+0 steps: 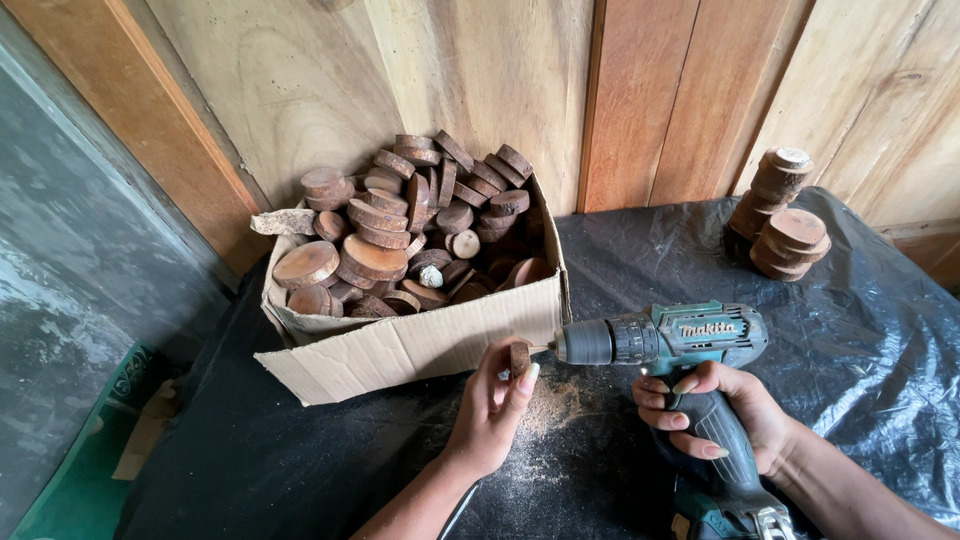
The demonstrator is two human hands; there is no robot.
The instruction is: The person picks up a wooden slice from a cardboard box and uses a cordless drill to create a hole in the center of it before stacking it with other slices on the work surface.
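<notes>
A: Wood disc [520, 357], where is it?
B: Pinched in your left hand [492, 408] above the desk [300, 460], against the drill [660, 345] bit.
A: Right hand [715, 410]?
B: Clamped on the drill's grip, beside the cardboard box [400, 350].

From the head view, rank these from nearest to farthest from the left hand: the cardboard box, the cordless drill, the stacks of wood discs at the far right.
1. Cordless drill: just right of the left hand, bit at the small wood piece it holds.
2. Cardboard box: directly behind the hand, slightly left.
3. Stacks of wood discs: far right, by the wall.
</notes>
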